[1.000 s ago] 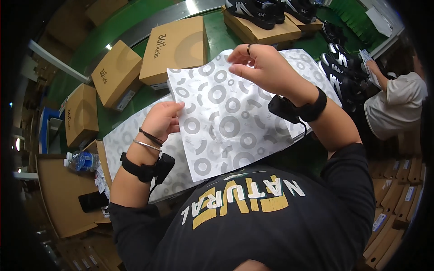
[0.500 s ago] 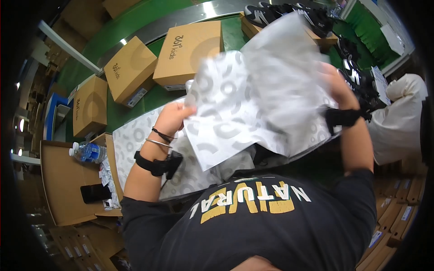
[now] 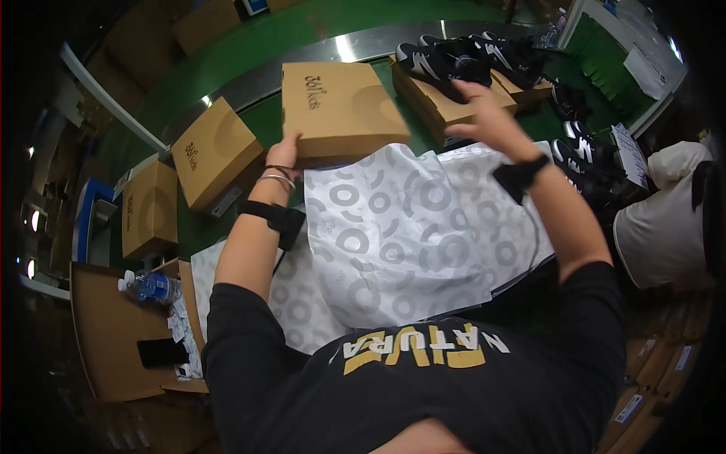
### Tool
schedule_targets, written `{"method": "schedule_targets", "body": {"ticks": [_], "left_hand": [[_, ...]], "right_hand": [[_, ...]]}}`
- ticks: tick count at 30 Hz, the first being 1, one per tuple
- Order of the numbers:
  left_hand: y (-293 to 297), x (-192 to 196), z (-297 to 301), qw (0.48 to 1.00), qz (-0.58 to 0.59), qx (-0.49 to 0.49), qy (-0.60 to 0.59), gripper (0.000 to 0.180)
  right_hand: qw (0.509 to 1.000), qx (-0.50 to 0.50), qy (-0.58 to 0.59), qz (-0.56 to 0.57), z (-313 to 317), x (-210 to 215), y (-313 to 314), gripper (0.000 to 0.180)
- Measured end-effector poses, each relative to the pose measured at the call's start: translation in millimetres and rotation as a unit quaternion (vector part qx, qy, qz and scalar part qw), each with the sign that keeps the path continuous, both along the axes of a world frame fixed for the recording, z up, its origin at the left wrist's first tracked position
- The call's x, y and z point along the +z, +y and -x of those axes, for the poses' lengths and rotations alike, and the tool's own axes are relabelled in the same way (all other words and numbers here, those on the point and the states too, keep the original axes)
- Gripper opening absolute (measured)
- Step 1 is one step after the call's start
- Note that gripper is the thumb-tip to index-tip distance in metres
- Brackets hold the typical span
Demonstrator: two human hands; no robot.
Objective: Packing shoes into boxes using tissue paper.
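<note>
My left hand [image 3: 282, 153] grips the near left corner of a brown cardboard shoe box [image 3: 348, 102]; its thumb shows, and its other fingers are mostly hidden. White wrapping paper [image 3: 386, 234] with grey rings and arcs lies spread in front of me, over more patterned sheets [image 3: 503, 204]. Above the far right of the paper, my right hand [image 3: 488, 121] is open and holds nothing, its fingers apart. Close beyond it, black and white sneakers [image 3: 435, 64] sit on another brown box [image 3: 446, 110].
More brown shoe boxes [image 3: 215, 155] stand at the left. An open carton [image 3: 113, 333] there holds a water bottle [image 3: 151, 287] and a black phone [image 3: 162, 352]. At the right are more sneakers [image 3: 578, 155] and a person's light trouser leg [image 3: 662, 227]. A metal rail [image 3: 340, 49] curves behind.
Both hands have let go of the wrapping paper, which now lies down. My left hand has taken hold of the shoe box, which has shifted right and nearer. My right hand has moved left.
</note>
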State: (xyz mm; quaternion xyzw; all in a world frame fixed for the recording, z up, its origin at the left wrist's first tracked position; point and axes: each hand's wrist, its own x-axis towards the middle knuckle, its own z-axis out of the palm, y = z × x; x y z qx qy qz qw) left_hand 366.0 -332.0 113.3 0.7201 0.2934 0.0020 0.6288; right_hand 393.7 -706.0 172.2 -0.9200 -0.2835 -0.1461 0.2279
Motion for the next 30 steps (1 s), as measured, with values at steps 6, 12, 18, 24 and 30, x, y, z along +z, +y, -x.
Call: {"method": "schedule_targets", "body": {"ticks": [6,12,18,24,30], "left_hand": [[-59,70,43,0.991,-0.056,-0.120,-0.020,0.074],[7,-7,35,0.901,-0.329,-0.276,0.065,0.067],[-32,31,105,0.915,-0.333,-0.089,-0.210,0.055],[-86,2,218,0.964,-0.086,-0.220,-0.122,0.074],[-73,34,202,0.960,0.090,-0.116,-0.238,0.076]], "right_hand": [[0.993,-0.072,-0.019,0.090,-40,-54,87,0.094],[0.656,-0.090,0.490,-0.567,-41,-63,80,0.063],[0.893,-0.046,0.362,-0.264,3,-56,7,0.081],[0.705,0.188,0.647,-0.223,136,-65,-7,0.077],[0.698,0.167,0.600,-0.353,142,-13,33,0.073]]}}
